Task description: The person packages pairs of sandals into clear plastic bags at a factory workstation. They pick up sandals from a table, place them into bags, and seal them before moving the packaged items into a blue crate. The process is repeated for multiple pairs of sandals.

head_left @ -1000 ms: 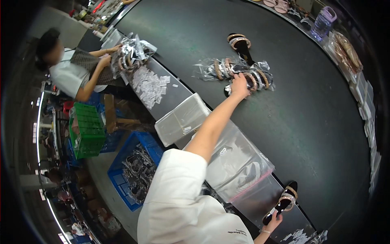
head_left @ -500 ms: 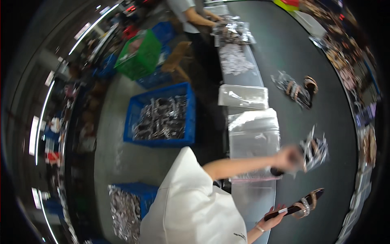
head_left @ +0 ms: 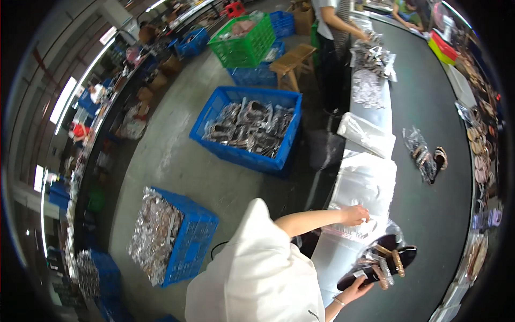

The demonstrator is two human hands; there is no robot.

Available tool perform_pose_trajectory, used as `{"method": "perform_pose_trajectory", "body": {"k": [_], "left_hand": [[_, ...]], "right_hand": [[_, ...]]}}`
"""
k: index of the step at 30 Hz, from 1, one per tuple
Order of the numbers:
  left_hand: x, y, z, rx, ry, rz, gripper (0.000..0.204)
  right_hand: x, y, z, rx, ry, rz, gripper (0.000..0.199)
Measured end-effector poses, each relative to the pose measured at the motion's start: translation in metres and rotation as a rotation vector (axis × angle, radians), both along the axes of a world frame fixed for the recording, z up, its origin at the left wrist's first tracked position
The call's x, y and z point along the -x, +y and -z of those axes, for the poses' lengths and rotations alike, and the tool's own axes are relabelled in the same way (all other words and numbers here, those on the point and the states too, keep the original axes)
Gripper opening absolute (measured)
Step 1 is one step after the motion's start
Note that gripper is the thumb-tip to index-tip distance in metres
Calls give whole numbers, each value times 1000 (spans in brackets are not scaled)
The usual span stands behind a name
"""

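My left hand (head_left: pixel 355 215) lies at the near part of a stack of clear plastic bags (head_left: pixel 365 180), its fingers curled together on the top bag by the pinkish edge strip. Lower in the picture, my right hand (head_left: pixel 354 292) grips a pair of sandals (head_left: pixel 394 262) by the heel end. They have dark soles and gold and glittery straps, and clear plastic lies around part of them. A small white label shows near my fingers. Farther along the dark belt (head_left: pixel 429 220) lies another pair of sandals (head_left: pixel 424 158), one of them in clear plastic.
On the left, a blue crate (head_left: pixel 244 155) holds several bagged sandals, and another blue crate (head_left: pixel 196 241) holds silvery packages. A green crate (head_left: pixel 241 43) and a wooden stool (head_left: pixel 292 64) stand beyond. A co-worker (head_left: pixel 335 27) handles bagged items at the ledge. Sandals line the far side.
My left hand has moved from the plastic-wrapped sandal on the belt back to the bag stack. My right hand, earlier with one sandal, now holds two. The view has shifted.
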State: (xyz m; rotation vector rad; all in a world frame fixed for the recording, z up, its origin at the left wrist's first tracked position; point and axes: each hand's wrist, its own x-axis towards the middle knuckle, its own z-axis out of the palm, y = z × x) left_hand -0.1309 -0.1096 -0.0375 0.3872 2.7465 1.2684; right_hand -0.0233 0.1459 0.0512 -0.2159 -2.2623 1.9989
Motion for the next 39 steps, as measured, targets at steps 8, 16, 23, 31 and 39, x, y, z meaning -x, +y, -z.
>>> {"method": "perform_pose_trajectory", "body": {"k": [8, 16, 23, 31, 39], "left_hand": [[-22, 3, 58, -178, 171, -105, 22], [-7, 6, 58, -242, 182, -185, 34], [0, -3, 50, -196, -115, -129, 31], [-11, 7, 43, -238, 58, -98, 12], [13, -7, -67, -149, 256, 163, 10]], "right_hand": [[-15, 31, 82, -661, -341, -336, 61], [-13, 11, 79, -567, -451, -281, 56], [-22, -11, 45, -294, -329, -32, 53], [-28, -17, 43, -681, -629, -112, 55], [-47, -51, 25, -230, -497, -215, 55]]}}
